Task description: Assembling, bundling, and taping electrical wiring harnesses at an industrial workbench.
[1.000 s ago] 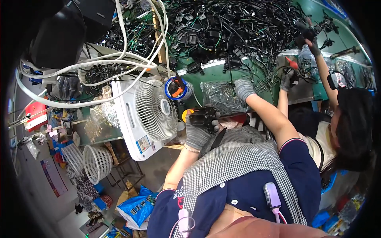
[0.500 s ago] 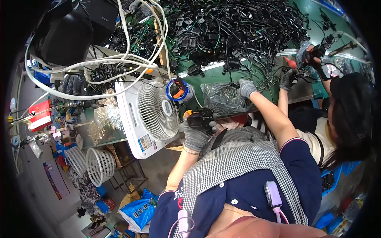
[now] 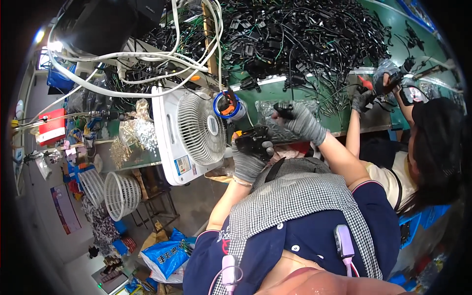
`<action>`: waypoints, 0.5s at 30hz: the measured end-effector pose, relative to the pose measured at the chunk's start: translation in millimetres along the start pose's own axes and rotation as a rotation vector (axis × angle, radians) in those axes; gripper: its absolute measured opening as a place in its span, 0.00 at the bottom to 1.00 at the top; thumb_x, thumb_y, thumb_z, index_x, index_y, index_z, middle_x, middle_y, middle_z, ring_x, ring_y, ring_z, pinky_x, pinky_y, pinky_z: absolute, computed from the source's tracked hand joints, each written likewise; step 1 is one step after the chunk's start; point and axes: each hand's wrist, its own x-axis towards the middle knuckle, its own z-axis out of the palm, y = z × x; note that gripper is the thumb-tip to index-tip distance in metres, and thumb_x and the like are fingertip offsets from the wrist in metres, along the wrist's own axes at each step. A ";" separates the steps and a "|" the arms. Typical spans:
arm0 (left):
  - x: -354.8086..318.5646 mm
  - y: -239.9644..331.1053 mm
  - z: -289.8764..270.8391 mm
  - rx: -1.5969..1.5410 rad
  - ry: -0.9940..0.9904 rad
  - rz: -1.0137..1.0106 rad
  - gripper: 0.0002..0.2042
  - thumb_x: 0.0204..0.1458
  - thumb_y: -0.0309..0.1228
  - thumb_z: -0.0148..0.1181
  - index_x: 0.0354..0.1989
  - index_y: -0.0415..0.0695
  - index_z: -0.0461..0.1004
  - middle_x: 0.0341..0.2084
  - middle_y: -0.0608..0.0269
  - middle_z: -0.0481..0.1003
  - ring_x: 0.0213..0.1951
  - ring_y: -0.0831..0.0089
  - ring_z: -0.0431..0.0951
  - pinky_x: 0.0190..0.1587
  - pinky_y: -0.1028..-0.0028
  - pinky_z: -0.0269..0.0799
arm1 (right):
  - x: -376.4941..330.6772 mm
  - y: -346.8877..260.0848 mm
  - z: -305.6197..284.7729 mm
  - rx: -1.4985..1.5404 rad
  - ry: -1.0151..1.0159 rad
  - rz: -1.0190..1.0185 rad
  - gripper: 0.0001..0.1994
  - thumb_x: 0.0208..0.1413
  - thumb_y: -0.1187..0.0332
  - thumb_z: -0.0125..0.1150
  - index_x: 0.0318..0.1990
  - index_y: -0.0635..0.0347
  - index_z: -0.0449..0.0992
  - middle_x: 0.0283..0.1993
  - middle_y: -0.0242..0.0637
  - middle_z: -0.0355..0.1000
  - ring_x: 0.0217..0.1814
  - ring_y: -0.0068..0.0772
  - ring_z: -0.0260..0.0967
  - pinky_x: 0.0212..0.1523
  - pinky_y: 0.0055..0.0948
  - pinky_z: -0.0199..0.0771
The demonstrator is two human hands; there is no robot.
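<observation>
My left hand (image 3: 249,163), in a grey knit glove, is closed around a black plastic piece (image 3: 255,141) near the table's front edge. A bit of yellow-orange shows by its thumb; the piece's exact kind cannot be made out. Just right of it, my right hand (image 3: 310,127), also gloved in grey, pinches a small black part (image 3: 283,109) with its fingertips, its kind unclear. Partly behind that hand lies a clear plastic bag (image 3: 309,104) of small metal pieces on the green tabletop. Loose long screws (image 3: 334,107) lie to the bag's right.
A large heap of black cabled parts (image 3: 305,39) covers the back of the table. To the left stand a white fan (image 3: 201,130) and a blue-rimmed container (image 3: 227,104), under looping white cables (image 3: 132,92). A co-worker (image 3: 432,147) handles black parts at the right.
My right hand has come off the plastic bag and moved left and toward me, now with a small black part in its fingertips. My left hand keeps its piece. The view has shifted slightly.
</observation>
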 end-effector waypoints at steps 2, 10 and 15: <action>-1.1 -0.1 -0.3 -0.020 -0.020 0.009 0.31 0.46 0.57 0.49 0.52 0.45 0.63 0.41 0.49 0.68 0.33 0.62 0.69 0.39 0.64 0.67 | -6.7 -19.8 7.0 -0.023 -0.050 0.007 0.09 0.46 0.74 0.62 0.36 0.63 0.74 0.30 0.33 0.74 0.34 0.20 0.69 0.38 0.22 0.69; -6.6 -1.3 4.3 -0.006 -0.030 0.064 0.31 0.47 0.57 0.48 0.52 0.45 0.62 0.41 0.50 0.68 0.33 0.63 0.69 0.38 0.64 0.68 | -27.8 -24.0 21.8 -0.112 -0.078 0.001 0.09 0.44 0.76 0.61 0.36 0.63 0.74 0.29 0.35 0.74 0.32 0.23 0.72 0.35 0.22 0.72; -9.8 -3.3 0.8 0.016 -0.035 0.065 0.32 0.47 0.57 0.48 0.53 0.45 0.61 0.41 0.49 0.68 0.32 0.63 0.70 0.38 0.63 0.69 | -33.6 -18.6 29.8 -0.083 -0.057 0.059 0.08 0.45 0.76 0.62 0.34 0.65 0.75 0.29 0.33 0.74 0.31 0.22 0.72 0.34 0.22 0.73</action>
